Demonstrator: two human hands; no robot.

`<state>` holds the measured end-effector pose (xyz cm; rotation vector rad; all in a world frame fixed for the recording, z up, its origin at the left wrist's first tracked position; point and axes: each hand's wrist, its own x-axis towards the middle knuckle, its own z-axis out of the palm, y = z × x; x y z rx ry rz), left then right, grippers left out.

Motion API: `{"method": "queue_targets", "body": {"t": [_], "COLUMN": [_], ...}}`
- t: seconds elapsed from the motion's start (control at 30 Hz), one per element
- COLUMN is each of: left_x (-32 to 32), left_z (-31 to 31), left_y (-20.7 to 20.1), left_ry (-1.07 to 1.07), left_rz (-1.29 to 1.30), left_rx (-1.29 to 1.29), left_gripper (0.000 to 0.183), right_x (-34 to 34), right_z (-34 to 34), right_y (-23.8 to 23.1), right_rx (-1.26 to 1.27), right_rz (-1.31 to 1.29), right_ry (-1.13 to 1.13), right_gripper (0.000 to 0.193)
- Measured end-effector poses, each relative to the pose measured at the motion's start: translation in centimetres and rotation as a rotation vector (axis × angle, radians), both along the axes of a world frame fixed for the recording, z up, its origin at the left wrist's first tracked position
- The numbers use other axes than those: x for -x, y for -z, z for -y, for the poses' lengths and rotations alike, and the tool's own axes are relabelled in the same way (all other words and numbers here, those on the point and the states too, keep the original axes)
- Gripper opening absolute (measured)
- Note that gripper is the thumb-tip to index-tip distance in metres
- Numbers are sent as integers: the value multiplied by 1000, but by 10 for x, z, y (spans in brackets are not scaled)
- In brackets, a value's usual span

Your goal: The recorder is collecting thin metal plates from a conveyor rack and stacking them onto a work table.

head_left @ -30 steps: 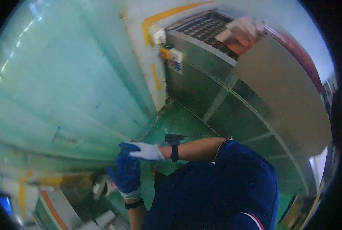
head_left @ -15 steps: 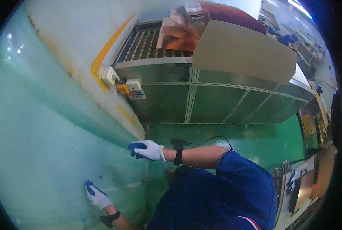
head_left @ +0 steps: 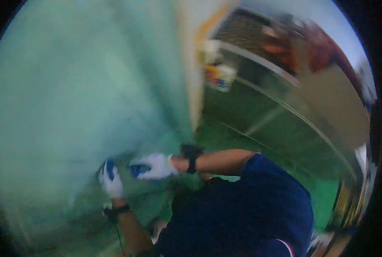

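Both hands wear white work gloves with blue-coated fingers, and motion blurs them. My left hand (head_left: pixel 111 180) is at the lower left, its fingers looking closed with the thumb on top. Just to its right, my right hand (head_left: pixel 154 166) points toward it with the fingers curled. The two hands are close together but apart. They are in front of a large pale-green, glossy, film-like surface (head_left: pixel 67 94). Whether they grip its edge or something small is hidden by the blur. Each wrist has a black band.
A white upright panel (head_left: pixel 190 55) with a yellow edge stands beyond the surface. Behind it is a long metal-framed machine (head_left: pixel 238 111) with a control box (head_left: pixel 223 77). Brown boards (head_left: pixel 332 98) lie on it, beside a reddish sleeve at the far right. Green floor (head_left: pixel 323 192) shows at the right.
The view has swung, shifting the machine and boards right in the picture. My hands have drawn closer together: the left has risen in the picture, and the right has shifted slightly left.
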<state>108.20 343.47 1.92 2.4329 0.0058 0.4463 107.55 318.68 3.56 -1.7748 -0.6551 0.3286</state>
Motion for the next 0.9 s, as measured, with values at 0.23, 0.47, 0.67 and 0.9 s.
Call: {"method": "queue_targets", "body": {"t": [0.23, 0.47, 0.67, 0.9], "left_x": [16, 28, 25, -28], "left_z": [-121, -156, -127, -125], "left_y": [-46, -59, -72, -47], "left_ry": [-474, -760, -926, -1625], "left_rz": [6, 468, 513, 578], "left_rx": [194, 362, 89, -761], "left_gripper": [41, 40, 42, 43], "right_x": [-107, -200, -231, -551], "right_z": [-57, -79, -187, -319], "right_y": [49, 80, 155, 182], "right_rx": [-167, -283, 74, 0], "right_rz": [99, 233, 129, 383], "right_ry": [508, 679, 368, 643], "right_gripper": [50, 52, 66, 63]}}
